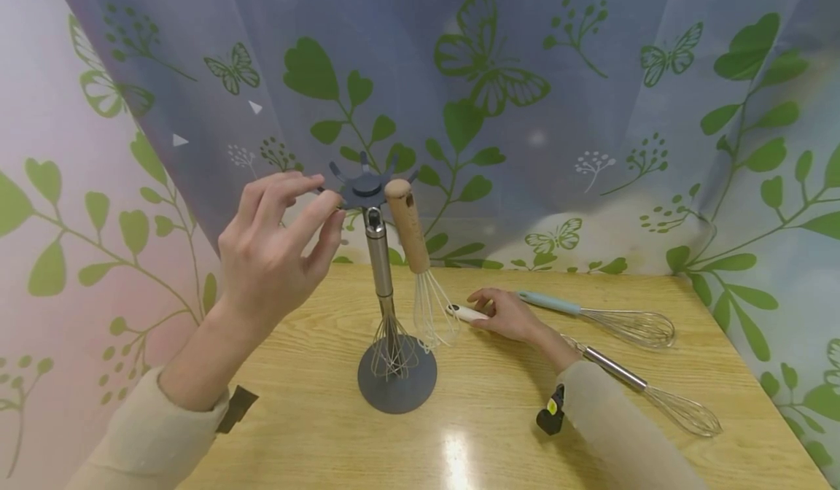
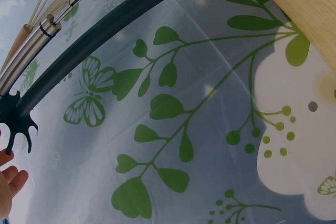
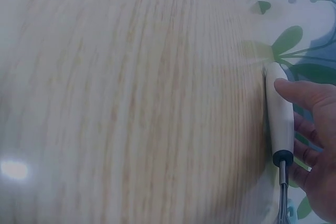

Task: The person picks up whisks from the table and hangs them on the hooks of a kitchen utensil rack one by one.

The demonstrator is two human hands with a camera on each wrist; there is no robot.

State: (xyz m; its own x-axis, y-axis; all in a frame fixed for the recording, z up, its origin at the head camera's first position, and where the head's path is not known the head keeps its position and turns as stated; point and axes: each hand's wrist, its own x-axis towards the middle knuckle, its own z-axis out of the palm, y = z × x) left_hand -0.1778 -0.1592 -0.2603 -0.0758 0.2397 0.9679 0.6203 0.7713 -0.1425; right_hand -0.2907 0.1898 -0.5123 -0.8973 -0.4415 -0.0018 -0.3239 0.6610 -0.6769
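A dark grey utensil stand [image 1: 397, 388] has a round base and a hooked top. My left hand [image 1: 272, 246] pinches one of its hooks at the left; in the left wrist view, fingertips [image 2: 6, 157] meet the hook's end. On the stand hang a steel-handled whisk [image 1: 379, 253] and a wooden-handled whisk [image 1: 408, 231], side by side. My right hand [image 1: 508, 315] holds a white-handled whisk [image 3: 280, 114] low at the table, thumb on one side of the handle and fingers on the other. Most of that whisk's wires are hidden in the head view.
A blue-handled whisk [image 1: 551, 302] lies behind my right hand on the wooden table [image 1: 302, 410]. Another steel-handled whisk [image 1: 617, 367] lies to the right, partly behind my right wrist. A leaf-and-butterfly patterned curtain [image 1: 577, 154] borders the table's back.
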